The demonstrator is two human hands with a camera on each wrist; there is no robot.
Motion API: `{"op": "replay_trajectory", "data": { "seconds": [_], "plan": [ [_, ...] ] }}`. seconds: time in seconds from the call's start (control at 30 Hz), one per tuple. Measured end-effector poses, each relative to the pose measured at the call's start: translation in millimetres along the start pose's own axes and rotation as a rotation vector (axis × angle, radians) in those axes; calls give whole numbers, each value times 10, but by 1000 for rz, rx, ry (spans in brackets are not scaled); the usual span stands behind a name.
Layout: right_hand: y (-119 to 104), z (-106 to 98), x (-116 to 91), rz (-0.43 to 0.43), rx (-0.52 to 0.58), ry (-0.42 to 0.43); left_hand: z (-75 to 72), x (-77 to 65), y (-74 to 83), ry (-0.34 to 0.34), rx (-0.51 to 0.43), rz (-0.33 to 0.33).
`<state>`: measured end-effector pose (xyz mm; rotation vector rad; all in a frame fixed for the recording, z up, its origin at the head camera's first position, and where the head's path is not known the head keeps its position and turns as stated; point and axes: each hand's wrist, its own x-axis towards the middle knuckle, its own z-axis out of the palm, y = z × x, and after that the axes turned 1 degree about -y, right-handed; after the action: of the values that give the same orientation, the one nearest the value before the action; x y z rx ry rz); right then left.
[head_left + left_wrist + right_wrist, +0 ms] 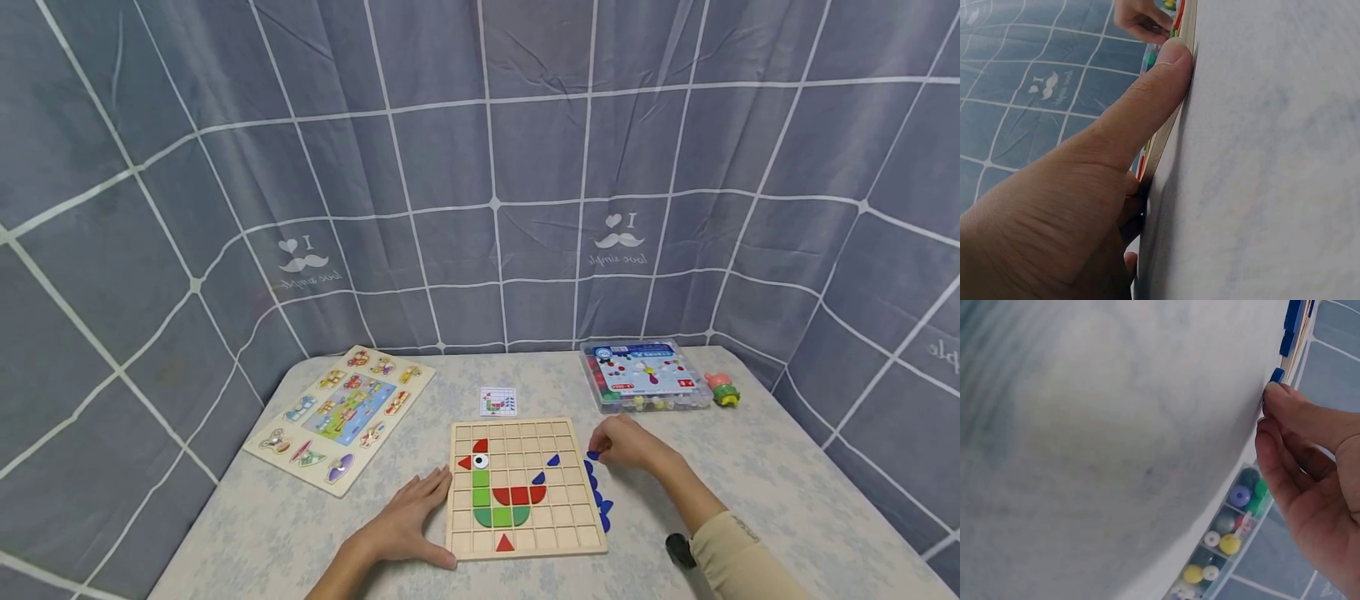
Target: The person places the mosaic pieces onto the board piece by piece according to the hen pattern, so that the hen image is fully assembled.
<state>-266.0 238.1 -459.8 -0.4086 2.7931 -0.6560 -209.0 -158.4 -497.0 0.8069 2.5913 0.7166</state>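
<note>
A wooden grid board (558, 521) lies on the table, bearing red, green and blue pieces in a bird-like figure with a round eye piece (480, 461). My left hand (408, 518) rests along the board's left edge, thumb near the lower corner and fingers higher up. In the left wrist view the thumb (1141, 100) presses the board's side. Beyond the board's upper right edge, my right hand (626, 442) pinches a small blue piece (1277, 375) between thumb and fingertips. Several more blue pieces (597, 497) lie in a row along that edge.
Behind the board lies a small pattern card (498, 402). A wooden knob puzzle (345, 417) is at the left. A clear bead box (645, 375) stands at the back right, beside a small pink-and-green toy (723, 389). A black object (679, 550) lies by the right forearm.
</note>
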Motion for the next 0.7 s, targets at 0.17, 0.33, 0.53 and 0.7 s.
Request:
{"op": "replay_trajectory", "data": {
  "seconds": [0.17,0.33,0.53,0.7],
  "plan": [
    [72,-13,-7,-52,63,-15,-3,3,2,-4,-6,-3],
    [119,-11,-13,-67,100,-29,2,-2,0,-4,-16,0],
    [148,-11,-15,-74,119,-32,4,-6,10,2,-6,-1],
    [162,-8,-14,-83,127,-35,0,-6,11,2,-8,-2]
  ]
}}
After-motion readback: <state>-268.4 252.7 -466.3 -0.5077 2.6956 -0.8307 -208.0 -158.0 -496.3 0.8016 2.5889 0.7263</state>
